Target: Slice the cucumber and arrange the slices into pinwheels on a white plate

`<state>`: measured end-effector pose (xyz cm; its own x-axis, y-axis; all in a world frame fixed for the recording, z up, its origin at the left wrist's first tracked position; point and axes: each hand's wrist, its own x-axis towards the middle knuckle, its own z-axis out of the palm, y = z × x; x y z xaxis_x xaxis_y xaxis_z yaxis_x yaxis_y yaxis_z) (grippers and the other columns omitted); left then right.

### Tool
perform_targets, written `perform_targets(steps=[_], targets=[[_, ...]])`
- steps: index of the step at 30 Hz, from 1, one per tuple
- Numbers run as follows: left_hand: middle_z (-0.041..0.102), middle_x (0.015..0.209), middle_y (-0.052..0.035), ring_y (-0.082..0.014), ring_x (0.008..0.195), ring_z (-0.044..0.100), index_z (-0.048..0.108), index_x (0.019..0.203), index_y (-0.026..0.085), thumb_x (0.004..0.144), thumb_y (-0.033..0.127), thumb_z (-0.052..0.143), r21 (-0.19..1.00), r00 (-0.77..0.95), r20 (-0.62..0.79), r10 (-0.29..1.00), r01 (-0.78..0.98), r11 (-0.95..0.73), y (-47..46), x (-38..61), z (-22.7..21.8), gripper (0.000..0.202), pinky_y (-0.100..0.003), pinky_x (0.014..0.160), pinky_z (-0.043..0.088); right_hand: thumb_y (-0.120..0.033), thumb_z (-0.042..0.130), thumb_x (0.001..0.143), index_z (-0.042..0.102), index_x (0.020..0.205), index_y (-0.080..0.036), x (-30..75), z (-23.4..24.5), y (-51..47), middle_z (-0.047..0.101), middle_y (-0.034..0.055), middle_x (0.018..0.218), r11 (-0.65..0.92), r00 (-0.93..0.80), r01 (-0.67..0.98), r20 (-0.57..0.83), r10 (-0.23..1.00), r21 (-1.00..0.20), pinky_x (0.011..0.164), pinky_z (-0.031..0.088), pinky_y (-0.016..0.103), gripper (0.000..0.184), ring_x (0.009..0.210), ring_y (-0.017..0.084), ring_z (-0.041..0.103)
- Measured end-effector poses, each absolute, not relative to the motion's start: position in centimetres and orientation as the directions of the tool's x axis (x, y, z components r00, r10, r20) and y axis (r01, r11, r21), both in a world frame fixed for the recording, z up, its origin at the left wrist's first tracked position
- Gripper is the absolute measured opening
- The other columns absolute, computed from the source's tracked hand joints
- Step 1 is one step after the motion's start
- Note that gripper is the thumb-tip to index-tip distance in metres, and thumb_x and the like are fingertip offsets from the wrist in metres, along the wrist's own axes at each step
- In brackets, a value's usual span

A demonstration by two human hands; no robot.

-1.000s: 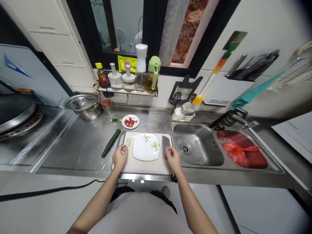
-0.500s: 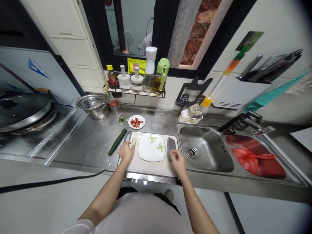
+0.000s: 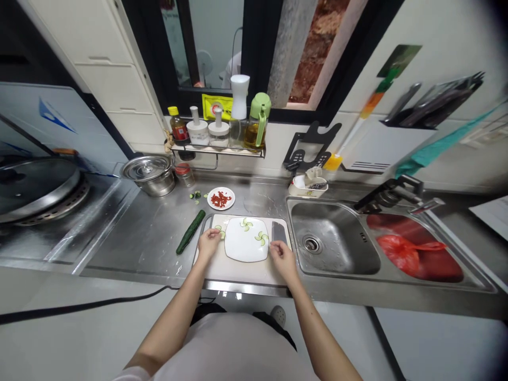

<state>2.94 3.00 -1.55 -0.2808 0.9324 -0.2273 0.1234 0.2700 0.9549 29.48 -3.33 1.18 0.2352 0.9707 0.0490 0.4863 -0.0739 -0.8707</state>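
My left hand (image 3: 208,244) is at the left of the cutting board (image 3: 242,271), its thumb and fingers pinched on a cucumber slice (image 3: 222,235). A white square plate (image 3: 244,247) lies on the board, with two pinwheels of cucumber slices (image 3: 261,239) towards its top and right. By the plate's right edge is my right hand (image 3: 283,257), fingers curled together; whether anything small is in them is hidden. Behind that hand a wide-bladed knife (image 3: 279,232) lies on the board, partly covered by it. A whole cucumber (image 3: 191,232) rests on the counter to the left.
A small plate of chopped red pieces (image 3: 221,198) stands behind the board, beside cucumber scraps (image 3: 196,196). A lidded steel pot (image 3: 153,177) is at the back left. The sink (image 3: 333,243) adjoins the board's right side. A condiment shelf (image 3: 222,152) hangs above.
My right hand has moved left from the knife to the plate's right edge. The left hand's fingers have closed in a pinch at the cucumber slices, which now look spread. The view has shifted slightly.
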Motion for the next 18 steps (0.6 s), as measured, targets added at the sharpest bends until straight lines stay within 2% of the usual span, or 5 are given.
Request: perform_targets(steps=[2, 5, 10, 13, 18], targets=[[0.067, 0.071, -0.0042, -0.0154, 0.066, 0.062, 0.066, 0.079, 0.014, 0.059, 0.039, 0.077, 0.966, -0.210, -0.252, 0.945, -0.007, 0.257, 3.0, 3.4, -0.6, 0.034, -0.028, 0.069, 0.047, -0.039, 0.050, 0.080, 0.064, 0.087, -0.018, 28.1, 2.2, -2.8, 0.055, -0.0012, 0.060, -0.028, 0.169, 0.496, 0.065, 0.984, -0.868, 0.058, 0.039, 0.026, 0.026, 0.056, 0.015, 0.050], [0.066, 0.070, -0.0033, -0.0138, 0.067, 0.061, 0.067, 0.079, 0.014, 0.055, 0.036, 0.080, 0.970, -0.092, -0.235, 0.968, -0.081, 0.227, 2.6, 4.2, 1.3, 0.035, -0.027, 0.069, 0.046, -0.036, 0.051, 0.082, 0.065, 0.090, -0.019, 25.7, 4.0, -2.0, 0.059, -0.0004, 0.067, 0.050, 0.075, 0.505, 0.101, 0.992, -0.861, 0.061, 0.041, 0.026, 0.023, 0.061, 0.015, 0.052], [0.063, 0.068, 0.0007, -0.0111, 0.065, 0.057, 0.065, 0.085, 0.016, 0.062, 0.032, 0.076, 0.996, 0.025, -0.082, 0.996, -0.034, 0.083, 1.5, 5.6, 4.8, 0.030, -0.024, 0.066, 0.043, -0.032, 0.053, 0.084, 0.064, 0.096, -0.021, 22.7, 6.2, -0.7, 0.064, 0.0020, 0.080, 0.184, -0.059, 0.483, 0.177, 0.982, -0.856, 0.069, 0.044, 0.027, 0.020, 0.070, 0.015, 0.056], [0.063, 0.070, 0.0008, -0.0112, 0.067, 0.056, 0.064, 0.087, 0.017, 0.066, 0.032, 0.074, 1.000, 0.061, 0.000, 0.998, 0.013, -0.001, 1.0, 6.1, 6.1, 0.028, -0.024, 0.067, 0.041, -0.028, 0.053, 0.085, 0.064, 0.092, -0.021, 21.9, 6.6, -0.2, 0.066, 0.0025, 0.085, 0.243, -0.105, 0.492, 0.220, 0.970, -0.836, 0.072, 0.044, 0.028, 0.015, 0.076, 0.016, 0.057], [0.064, 0.071, -0.0002, -0.0125, 0.069, 0.058, 0.063, 0.092, 0.018, 0.065, 0.040, 0.075, 0.998, -0.032, -0.057, 0.998, 0.016, 0.057, 0.6, 6.2, 6.6, 0.037, -0.024, 0.068, 0.041, -0.026, 0.051, 0.088, 0.062, 0.084, -0.022, 22.1, 7.0, -0.2, 0.063, 0.0031, 0.081, 0.351, -0.152, 0.546, 0.322, 0.934, -0.761, 0.075, 0.043, 0.031, 0.013, 0.081, 0.018, 0.055]])
